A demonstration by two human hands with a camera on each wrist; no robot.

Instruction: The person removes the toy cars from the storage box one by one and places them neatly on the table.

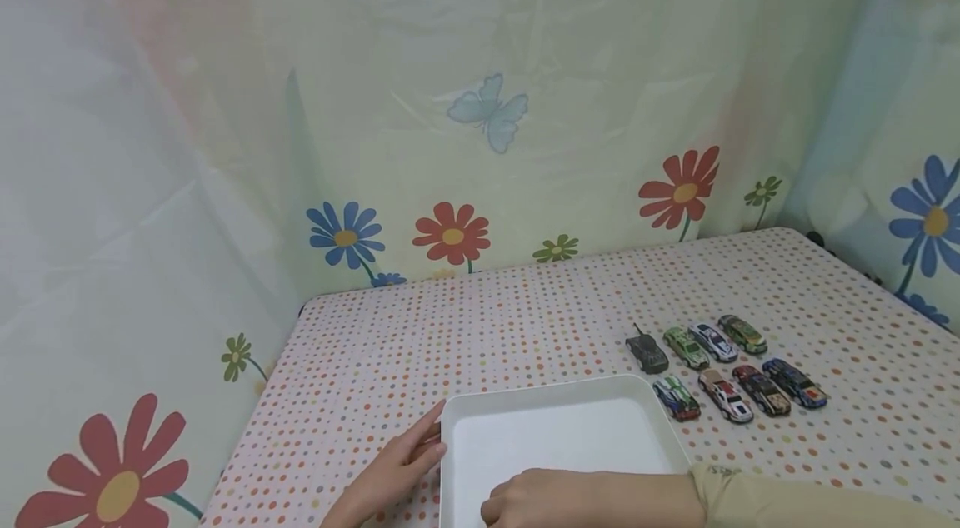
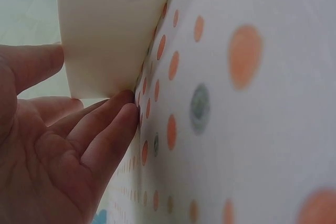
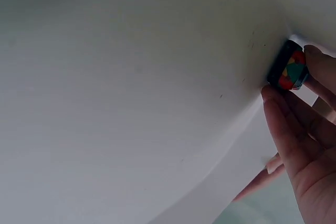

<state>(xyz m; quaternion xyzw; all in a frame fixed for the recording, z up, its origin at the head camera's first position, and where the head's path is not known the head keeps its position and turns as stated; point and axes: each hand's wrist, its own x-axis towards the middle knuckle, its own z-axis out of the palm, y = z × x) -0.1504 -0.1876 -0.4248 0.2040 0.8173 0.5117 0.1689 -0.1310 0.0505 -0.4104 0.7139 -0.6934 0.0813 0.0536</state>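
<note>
A white tray (image 1: 566, 385) lies on the table's near side. My left hand (image 1: 393, 465) is at its left wall, fingers extended. In the left wrist view the thumb touches the tray edge (image 2: 100, 35) and the fingertips rest low against its side. Inside the tray, my right hand (image 1: 551, 499) pinches a small toy car (image 3: 293, 69), dark with red, yellow and green. The right wrist view shows it near the tray's corner, between thumb and fingers. The head view hides this car behind the hand.
Several toy cars stand in two rows right of the tray, among them a black one (image 1: 647, 351), a green one (image 1: 686, 346) and a white-and-red one (image 1: 725, 396). A dotted cloth (image 1: 525, 320) covers the table. Flowered curtains (image 1: 585, 95) hang behind and beside it.
</note>
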